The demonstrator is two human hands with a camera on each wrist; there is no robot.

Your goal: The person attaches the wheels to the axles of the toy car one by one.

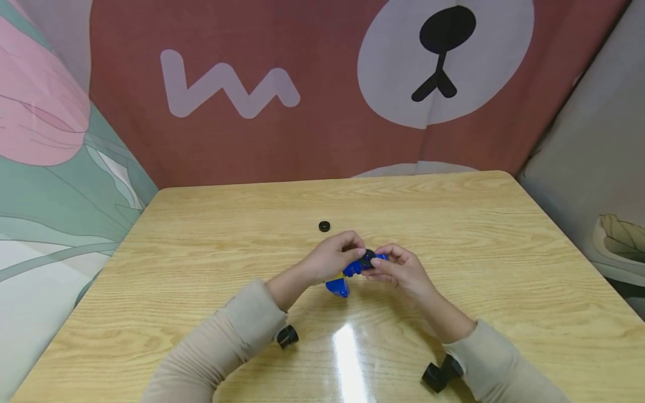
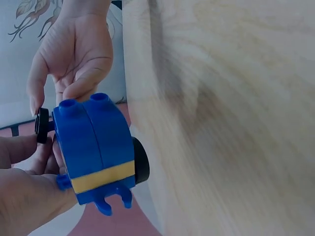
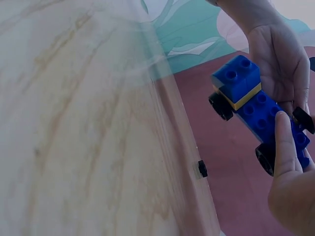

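A toy car of blue studded bricks with a yellow layer is held up over the table, tilted. Black wheels show on it, one below the raised brick stack and another farther along. My left hand holds the car, its thumb against a black wheel on the near side. From the other side my right hand grips the car's end, a finger laid along the bricks and the thumb at that same wheel. Parts of both hands' fingers are hidden behind the car.
A loose black wheel lies on the wooden table, beyond the hands. Black wrist devices sit by both sleeves, one at the left and one at the right. A printed curtain hangs behind the far edge.
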